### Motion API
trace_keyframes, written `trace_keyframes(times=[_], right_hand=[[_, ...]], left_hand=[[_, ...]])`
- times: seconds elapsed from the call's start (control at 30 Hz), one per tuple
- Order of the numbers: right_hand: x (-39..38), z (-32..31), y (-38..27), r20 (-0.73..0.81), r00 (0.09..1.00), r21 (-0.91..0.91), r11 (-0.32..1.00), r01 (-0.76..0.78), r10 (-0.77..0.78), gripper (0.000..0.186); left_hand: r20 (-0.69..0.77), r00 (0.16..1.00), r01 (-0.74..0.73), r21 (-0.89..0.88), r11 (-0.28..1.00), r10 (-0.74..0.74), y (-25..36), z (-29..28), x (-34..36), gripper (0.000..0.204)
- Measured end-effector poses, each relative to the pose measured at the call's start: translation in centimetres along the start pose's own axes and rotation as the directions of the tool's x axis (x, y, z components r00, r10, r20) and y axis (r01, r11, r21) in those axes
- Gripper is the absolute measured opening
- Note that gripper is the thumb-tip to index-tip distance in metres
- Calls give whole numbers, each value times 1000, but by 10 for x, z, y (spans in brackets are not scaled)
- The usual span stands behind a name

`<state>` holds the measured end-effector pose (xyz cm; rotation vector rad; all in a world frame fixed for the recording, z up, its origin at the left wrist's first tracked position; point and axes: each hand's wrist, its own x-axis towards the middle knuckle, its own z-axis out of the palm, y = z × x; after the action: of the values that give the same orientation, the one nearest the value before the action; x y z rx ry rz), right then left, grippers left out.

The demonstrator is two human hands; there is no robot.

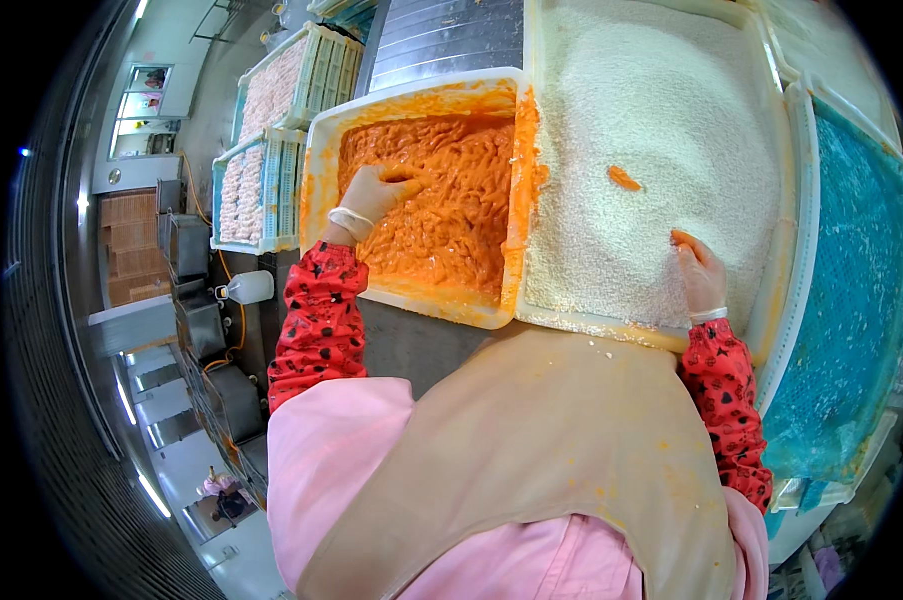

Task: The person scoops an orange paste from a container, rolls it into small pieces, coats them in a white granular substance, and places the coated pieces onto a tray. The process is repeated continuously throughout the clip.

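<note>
My left hand (373,197), in a pale glove, reaches into a white tub (312,190) of wet, orange-coated strips (441,210) that look like raw meat. Its fingers are bent together with orange-smeared tips at the strips; whatever is between them is hidden. To the right, a wide tray (611,328) is filled with white crumbs (591,250). A single orange-coated strip (624,178) lies on the crumbs, apart from both hands. My right hand (701,272), gloved with orange fingertips, is low over the crumbs near the tray's right side. Its fingers are curled together, and their contents cannot be made out.
Beyond the tub is a slatted metal surface (446,45). Stacked crates (261,190) of pale pieces stand at the left, near a white jug (249,287) on the floor. A blue mesh-lined crate (851,290) borders the crumb tray on the right.
</note>
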<state>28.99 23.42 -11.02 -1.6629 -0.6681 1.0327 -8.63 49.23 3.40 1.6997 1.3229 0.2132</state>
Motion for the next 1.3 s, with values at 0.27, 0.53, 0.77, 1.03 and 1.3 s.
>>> trace_keyframes(times=[0.27, 0.53, 0.77, 1.03, 1.3], right_hand=[[8, -5, 13, -25, 998, -60, 997, 57, -58, 25], [5, -5, 17, -149, 989, -21, 1000, -6, 2, 28], [41, 22, -34, -122, 991, -465, 885, -9, -54, 37], [18, 71, -67, 191, 938, -896, 338, 287, -291, 63], [62, 81, -66, 49, 992, -136, 984, -113, 120, 36]], left_hand=[[345, 905, -221, -119, 968, 249, 151, 87, 1, 19], [409, 805, -588, 461, 664, 430, 121, 221, 82, 12], [296, 720, -542, 805, 242, 627, 124, 218, 85, 9], [-80, 738, -430, 709, 559, 670, 91, 117, 41, 11], [-241, 778, -319, 644, 695, 580, 26, 96, 26, 18]])
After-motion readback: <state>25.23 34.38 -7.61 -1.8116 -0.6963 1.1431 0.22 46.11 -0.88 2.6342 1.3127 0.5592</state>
